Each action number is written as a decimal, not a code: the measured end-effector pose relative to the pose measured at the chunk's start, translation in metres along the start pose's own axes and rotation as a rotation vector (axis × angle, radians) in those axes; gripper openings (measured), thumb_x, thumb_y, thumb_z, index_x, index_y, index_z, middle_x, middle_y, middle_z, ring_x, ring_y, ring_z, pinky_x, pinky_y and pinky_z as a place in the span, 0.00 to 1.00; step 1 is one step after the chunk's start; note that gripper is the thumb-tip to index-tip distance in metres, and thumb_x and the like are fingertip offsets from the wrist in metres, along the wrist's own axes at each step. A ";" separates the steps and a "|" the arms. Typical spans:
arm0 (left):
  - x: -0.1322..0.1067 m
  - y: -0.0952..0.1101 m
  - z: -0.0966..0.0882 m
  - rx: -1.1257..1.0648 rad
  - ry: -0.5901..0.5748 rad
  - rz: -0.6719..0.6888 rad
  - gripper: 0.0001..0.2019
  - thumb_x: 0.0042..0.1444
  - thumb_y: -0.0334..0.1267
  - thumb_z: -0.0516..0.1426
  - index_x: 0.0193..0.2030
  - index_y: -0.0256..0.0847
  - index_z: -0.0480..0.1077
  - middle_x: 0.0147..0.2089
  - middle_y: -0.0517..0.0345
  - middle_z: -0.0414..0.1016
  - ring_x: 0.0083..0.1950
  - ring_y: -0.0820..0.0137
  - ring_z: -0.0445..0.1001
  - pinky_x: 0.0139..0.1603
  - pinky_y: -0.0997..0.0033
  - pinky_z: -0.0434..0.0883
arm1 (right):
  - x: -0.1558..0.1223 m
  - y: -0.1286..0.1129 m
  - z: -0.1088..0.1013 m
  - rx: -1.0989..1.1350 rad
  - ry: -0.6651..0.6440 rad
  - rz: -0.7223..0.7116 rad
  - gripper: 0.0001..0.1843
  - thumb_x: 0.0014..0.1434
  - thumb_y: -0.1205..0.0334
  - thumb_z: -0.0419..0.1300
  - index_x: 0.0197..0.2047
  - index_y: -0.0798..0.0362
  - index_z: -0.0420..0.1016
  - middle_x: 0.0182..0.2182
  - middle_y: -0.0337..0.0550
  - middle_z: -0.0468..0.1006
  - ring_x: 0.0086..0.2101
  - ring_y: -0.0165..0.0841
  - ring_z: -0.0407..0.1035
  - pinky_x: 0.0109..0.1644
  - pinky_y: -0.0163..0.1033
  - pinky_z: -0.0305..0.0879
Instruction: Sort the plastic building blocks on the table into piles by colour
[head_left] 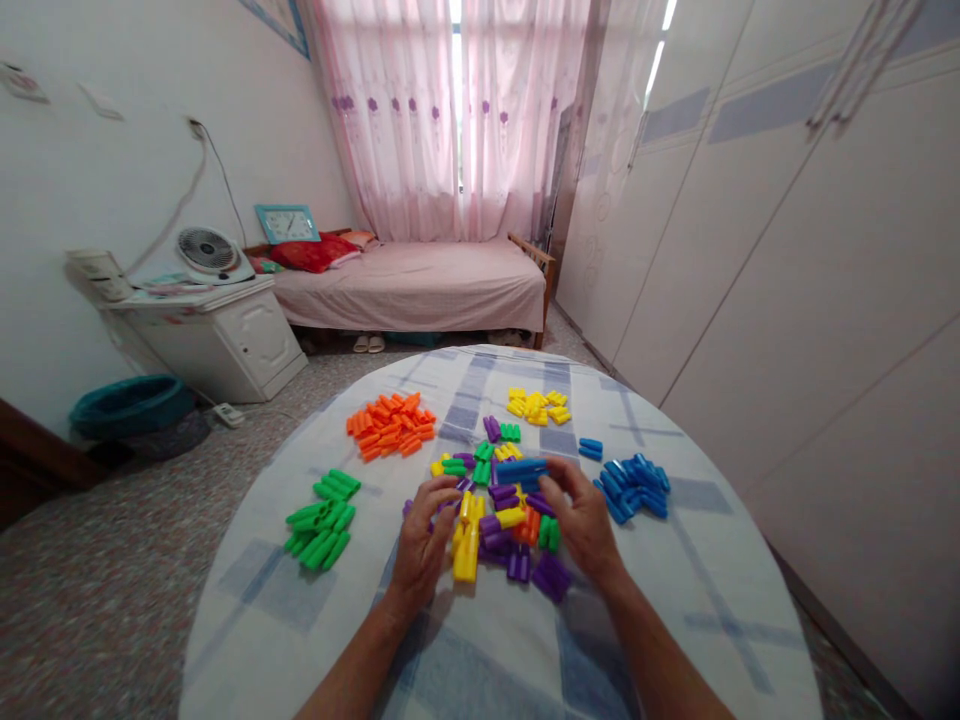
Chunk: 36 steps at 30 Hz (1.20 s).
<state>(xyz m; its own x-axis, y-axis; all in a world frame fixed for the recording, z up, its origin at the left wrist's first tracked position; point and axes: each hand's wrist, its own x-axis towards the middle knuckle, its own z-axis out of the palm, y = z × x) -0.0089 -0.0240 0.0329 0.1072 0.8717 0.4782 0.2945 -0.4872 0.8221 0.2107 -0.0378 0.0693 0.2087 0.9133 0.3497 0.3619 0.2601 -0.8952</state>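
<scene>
My right hand (583,520) pinches blue double-tube plastic pieces (521,473) above the middle of the mixed pile. My left hand (426,535) is at the pile's left side, its fingers curved and apart. Just right of its thumb are yellow tube pieces (466,545); whether the hand touches them I cannot tell. Purple pieces (519,562), green pieces (482,462) and an orange piece (528,527) make up the mixed pile between my hands. Parts of it are hidden by my fingers.
Sorted by colour around the round table (510,660) lie an orange pile (391,425), a green pile (321,522), a yellow pile (537,406) and a blue pile (634,487). One blue piece (591,448) lies apart. Beyond stand a bed (427,285) and wardrobe (720,250).
</scene>
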 end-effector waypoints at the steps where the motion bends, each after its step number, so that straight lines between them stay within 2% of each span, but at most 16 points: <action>1: 0.001 -0.001 -0.002 0.004 0.041 -0.005 0.13 0.63 0.42 0.46 0.42 0.43 0.71 0.51 0.53 0.70 0.55 0.66 0.68 0.59 0.62 0.64 | 0.006 0.007 -0.013 -0.069 0.148 0.000 0.17 0.58 0.52 0.54 0.46 0.52 0.71 0.39 0.45 0.78 0.39 0.36 0.72 0.44 0.42 0.67; 3: 0.002 -0.003 -0.006 0.020 0.127 -0.020 0.14 0.64 0.42 0.45 0.43 0.42 0.70 0.51 0.53 0.69 0.56 0.66 0.67 0.60 0.63 0.63 | 0.017 0.022 -0.041 -0.262 0.415 0.032 0.21 0.56 0.50 0.55 0.48 0.53 0.72 0.39 0.47 0.78 0.38 0.37 0.72 0.44 0.43 0.66; 5: 0.004 -0.005 -0.009 0.042 0.198 -0.038 0.14 0.64 0.41 0.44 0.43 0.41 0.70 0.51 0.53 0.69 0.56 0.67 0.67 0.61 0.63 0.62 | 0.023 0.039 -0.068 -0.432 0.550 0.086 0.23 0.55 0.50 0.54 0.50 0.54 0.71 0.36 0.47 0.78 0.34 0.37 0.72 0.42 0.42 0.65; 9: 0.008 -0.010 -0.013 0.089 0.254 -0.073 0.13 0.64 0.41 0.45 0.44 0.41 0.69 0.49 0.53 0.69 0.54 0.67 0.68 0.60 0.62 0.62 | 0.025 0.068 -0.097 -0.672 0.545 0.100 0.24 0.55 0.51 0.51 0.49 0.55 0.73 0.36 0.49 0.78 0.33 0.39 0.70 0.39 0.42 0.63; 12: 0.010 -0.015 -0.016 0.130 0.249 -0.085 0.13 0.63 0.40 0.46 0.43 0.40 0.69 0.48 0.52 0.70 0.53 0.66 0.68 0.59 0.61 0.63 | 0.022 0.082 -0.104 -0.800 0.529 0.081 0.23 0.56 0.53 0.50 0.49 0.55 0.73 0.37 0.50 0.78 0.35 0.40 0.69 0.39 0.43 0.61; 15: 0.010 -0.020 -0.017 0.185 0.222 -0.109 0.13 0.62 0.40 0.46 0.43 0.40 0.69 0.47 0.51 0.70 0.52 0.65 0.69 0.58 0.60 0.64 | 0.022 0.088 -0.105 -0.911 0.550 -0.019 0.21 0.56 0.55 0.50 0.47 0.57 0.73 0.38 0.52 0.75 0.38 0.42 0.66 0.42 0.44 0.61; 18: 0.008 -0.025 -0.015 0.252 0.171 -0.123 0.12 0.60 0.39 0.47 0.42 0.40 0.70 0.46 0.51 0.71 0.51 0.64 0.69 0.56 0.60 0.66 | 0.024 0.080 -0.098 -0.943 0.584 -0.179 0.19 0.57 0.57 0.50 0.46 0.58 0.73 0.39 0.54 0.74 0.42 0.43 0.64 0.47 0.46 0.59; 20: 0.007 -0.027 -0.013 0.302 0.121 -0.115 0.11 0.59 0.39 0.49 0.41 0.40 0.70 0.45 0.52 0.72 0.50 0.64 0.70 0.55 0.59 0.67 | 0.023 0.070 -0.084 -0.870 0.563 -0.272 0.18 0.59 0.58 0.49 0.46 0.57 0.72 0.41 0.52 0.73 0.44 0.42 0.64 0.50 0.46 0.59; 22: 0.007 -0.027 -0.010 0.361 0.073 -0.101 0.09 0.57 0.39 0.51 0.41 0.40 0.70 0.44 0.52 0.72 0.49 0.63 0.70 0.54 0.59 0.67 | 0.020 0.060 -0.062 -0.749 0.470 -0.334 0.16 0.60 0.59 0.49 0.46 0.54 0.71 0.41 0.49 0.73 0.44 0.40 0.65 0.51 0.45 0.59; 24: 0.006 -0.025 -0.007 0.421 0.025 -0.080 0.09 0.55 0.38 0.54 0.41 0.41 0.71 0.44 0.52 0.73 0.49 0.62 0.70 0.53 0.58 0.68 | 0.015 0.055 -0.037 -0.634 0.306 -0.366 0.14 0.61 0.60 0.49 0.47 0.53 0.71 0.42 0.47 0.73 0.46 0.38 0.65 0.52 0.45 0.60; 26: 0.005 -0.024 -0.006 0.466 -0.017 -0.056 0.11 0.52 0.36 0.56 0.43 0.41 0.71 0.44 0.52 0.74 0.48 0.61 0.70 0.52 0.57 0.68 | 0.010 0.056 -0.018 -0.545 0.141 -0.335 0.14 0.61 0.61 0.49 0.48 0.52 0.70 0.44 0.47 0.73 0.48 0.37 0.65 0.53 0.44 0.61; 28: 0.004 -0.024 -0.006 0.488 -0.036 -0.040 0.13 0.51 0.35 0.57 0.44 0.40 0.71 0.44 0.52 0.74 0.48 0.61 0.70 0.52 0.57 0.68 | 0.007 0.063 -0.007 -0.491 0.043 -0.247 0.15 0.61 0.60 0.49 0.48 0.52 0.69 0.45 0.47 0.72 0.48 0.37 0.65 0.54 0.45 0.61; 30: 0.003 -0.027 -0.006 0.486 -0.040 -0.036 0.12 0.51 0.34 0.57 0.44 0.40 0.71 0.43 0.53 0.74 0.47 0.62 0.70 0.52 0.57 0.68 | 0.007 0.072 -0.005 -0.472 0.015 -0.168 0.15 0.61 0.58 0.49 0.48 0.53 0.69 0.45 0.48 0.72 0.47 0.37 0.66 0.54 0.46 0.61; 33: 0.005 -0.027 -0.006 0.464 -0.006 -0.022 0.09 0.53 0.34 0.56 0.41 0.39 0.72 0.41 0.53 0.75 0.46 0.62 0.70 0.51 0.56 0.69 | 0.008 0.081 -0.008 -0.475 0.016 -0.142 0.16 0.61 0.57 0.49 0.47 0.54 0.70 0.44 0.49 0.72 0.47 0.39 0.65 0.55 0.48 0.60; 35: 0.008 -0.014 -0.006 0.425 0.075 0.017 0.08 0.53 0.34 0.56 0.40 0.40 0.73 0.42 0.52 0.74 0.48 0.61 0.70 0.52 0.54 0.68 | 0.009 0.084 -0.010 -0.480 0.015 -0.147 0.16 0.61 0.57 0.49 0.46 0.54 0.71 0.43 0.50 0.73 0.47 0.39 0.65 0.55 0.48 0.59; 36: 0.009 -0.001 -0.007 0.377 0.117 0.046 0.08 0.54 0.34 0.56 0.41 0.40 0.73 0.43 0.52 0.74 0.49 0.61 0.70 0.53 0.54 0.68 | 0.010 0.084 -0.010 -0.483 0.013 -0.147 0.15 0.60 0.57 0.49 0.45 0.54 0.71 0.43 0.50 0.73 0.46 0.39 0.65 0.55 0.48 0.59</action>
<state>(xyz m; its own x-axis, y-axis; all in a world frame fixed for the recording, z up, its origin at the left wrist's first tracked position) -0.0149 -0.0163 0.0387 0.0256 0.8269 0.5617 0.6219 -0.4531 0.6387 0.2522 -0.0103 -0.0002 0.1340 0.8730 0.4690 0.7665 0.2087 -0.6074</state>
